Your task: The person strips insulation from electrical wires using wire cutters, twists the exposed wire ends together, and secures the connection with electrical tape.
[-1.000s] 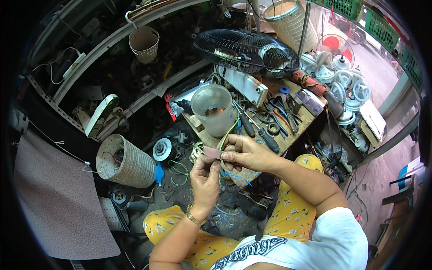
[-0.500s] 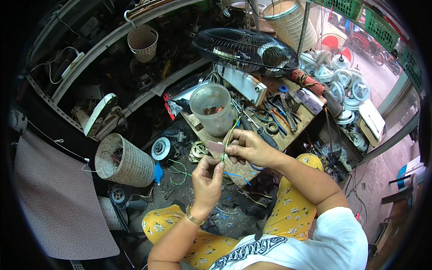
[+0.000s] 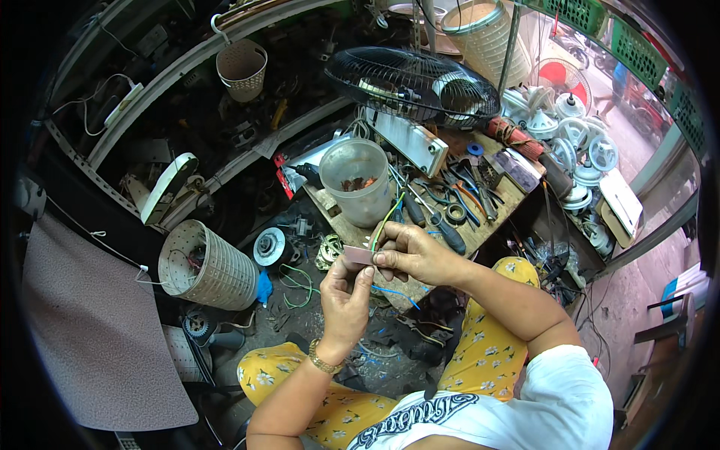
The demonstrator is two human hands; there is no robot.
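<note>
A green-yellow wire (image 3: pixel 386 216) rises between my two hands and curves up to the right. My right hand (image 3: pixel 411 252) is closed, its thumb and fingers pinching a small flat pinkish-brown piece (image 3: pixel 359 256), which looks like sandpaper, against the wire. Just below and to the left, my left hand (image 3: pixel 346 291) is closed in a pinch at the wire's lower part, which the fingers and the piece mostly hide. A blue wire (image 3: pixel 396 293) shows beneath the hands.
A wooden bench (image 3: pixel 480 238) ahead carries a translucent bucket (image 3: pixel 354 176), pliers, screwdrivers and a tape roll (image 3: pixel 454 214). Behind stands a black fan guard (image 3: pixel 412 75). A white perforated basket (image 3: pixel 217 270) is at left; several pale fan parts (image 3: pixel 574 142) pile up at right.
The pinkish-brown piece has shifted down and left, now lying across the front of my left fingers. My right hand has come slightly lower, closer to the left hand.
</note>
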